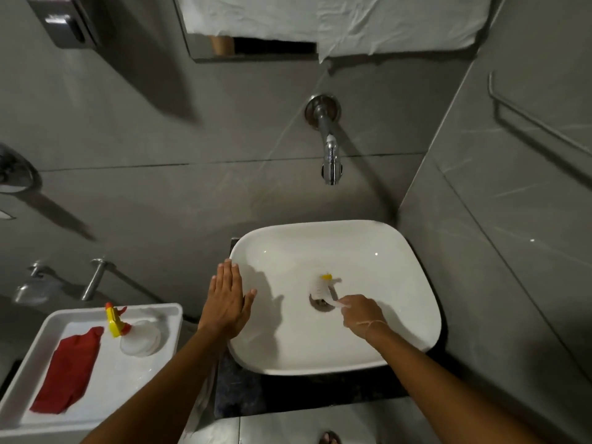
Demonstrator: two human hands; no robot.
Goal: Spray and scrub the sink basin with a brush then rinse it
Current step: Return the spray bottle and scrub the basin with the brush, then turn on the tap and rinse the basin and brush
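Note:
A white rectangular sink basin (394, 261) sits on a dark counter below a chrome wall tap (331, 155). My right hand (360, 314) grips the white handle of a small brush (322, 286) with white bristles and a yellow tip. The brush head lies blurred over the drain (320, 304) at the basin's bottom. My left hand (227, 299) rests flat, fingers together, on the basin's left rim and holds nothing. A spray bottle (128, 331) with a yellow and red trigger lies in a white tray at the left.
The white tray (38, 334) at lower left also holds a folded red cloth (65, 373). Grey tiled walls close in behind and on the right. A metal dispenser (64, 20) hangs at upper left. A towel rail (541, 123) runs along the right wall.

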